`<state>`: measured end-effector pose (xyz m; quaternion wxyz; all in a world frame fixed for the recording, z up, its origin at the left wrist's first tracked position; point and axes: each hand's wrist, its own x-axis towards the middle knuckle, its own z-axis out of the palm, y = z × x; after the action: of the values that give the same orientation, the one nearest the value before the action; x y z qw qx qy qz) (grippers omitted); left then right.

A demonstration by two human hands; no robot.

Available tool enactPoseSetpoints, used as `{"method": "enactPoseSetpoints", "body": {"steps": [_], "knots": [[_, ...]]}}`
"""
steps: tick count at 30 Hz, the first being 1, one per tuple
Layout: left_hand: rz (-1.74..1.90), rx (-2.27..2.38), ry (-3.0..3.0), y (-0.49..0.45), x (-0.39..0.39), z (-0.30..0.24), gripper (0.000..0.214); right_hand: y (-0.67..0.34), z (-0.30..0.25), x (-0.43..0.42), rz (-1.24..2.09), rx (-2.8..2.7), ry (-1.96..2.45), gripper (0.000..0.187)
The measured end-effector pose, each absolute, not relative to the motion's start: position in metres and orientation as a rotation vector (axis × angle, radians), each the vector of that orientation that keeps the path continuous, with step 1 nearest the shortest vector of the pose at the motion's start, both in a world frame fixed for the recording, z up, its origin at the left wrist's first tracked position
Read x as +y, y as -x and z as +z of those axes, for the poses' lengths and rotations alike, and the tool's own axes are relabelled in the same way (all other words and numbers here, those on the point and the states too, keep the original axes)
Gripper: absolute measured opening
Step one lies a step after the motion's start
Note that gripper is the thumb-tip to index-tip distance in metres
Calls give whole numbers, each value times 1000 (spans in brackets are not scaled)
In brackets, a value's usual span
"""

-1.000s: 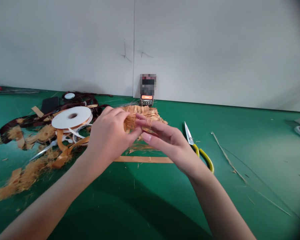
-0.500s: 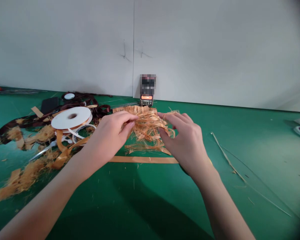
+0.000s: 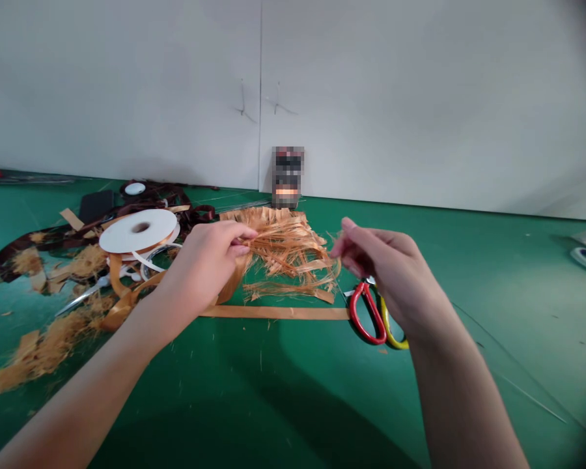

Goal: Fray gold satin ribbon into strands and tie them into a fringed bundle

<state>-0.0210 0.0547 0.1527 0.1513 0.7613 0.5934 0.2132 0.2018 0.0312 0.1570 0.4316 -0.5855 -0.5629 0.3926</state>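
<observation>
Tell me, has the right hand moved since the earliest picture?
Yes: the right hand has moved to the right, measured against the phone by the wall.

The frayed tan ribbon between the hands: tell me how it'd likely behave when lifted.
The frayed tan ribbon would probably be floppy and light: its thin strands lie loose and splayed. It may tangle or shed threads, as fine wisps stick out near the right hand. With the left hand pinching one side, the rest would likely sag.
</observation>
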Motion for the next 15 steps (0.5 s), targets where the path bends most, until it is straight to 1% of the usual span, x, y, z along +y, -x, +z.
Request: {"method": "enactPoseSetpoints", "body": {"steps": [1,3,5,6,7,9,11,12,13,15], "knots": [[589,1677,-2171,21,55,152,26,-202,159,31,1137,-1330,1317,40],[545,1597,-2149,21,55,151,26,-201,160,31,1332,-1242,1078,34],[502,1514,-2161,22,55,149,28,-199,158,32,1392,-1211,918,29],[476,1485,-2175,21,55,148,29,-198,155,33,1376,-1219,864,29],[442,1464,-2185,21,55,148,31,-197,152,35,1329,-1249,835,34],[375,1445,-2177,21,54,148,32,-196,143,38,1139,-1389,879,48],[327,1434,-2145,21,54,147,33,-195,133,43,827,-1612,1051,55],[310,1433,-2134,21,55,147,33,-195,128,45,636,-1720,1140,55],[300,1437,-2129,22,55,147,33,-195,124,48,445,-1809,1208,50],[292,1450,-2136,23,57,145,32,-194,119,50,139,-1901,1260,29]]}}
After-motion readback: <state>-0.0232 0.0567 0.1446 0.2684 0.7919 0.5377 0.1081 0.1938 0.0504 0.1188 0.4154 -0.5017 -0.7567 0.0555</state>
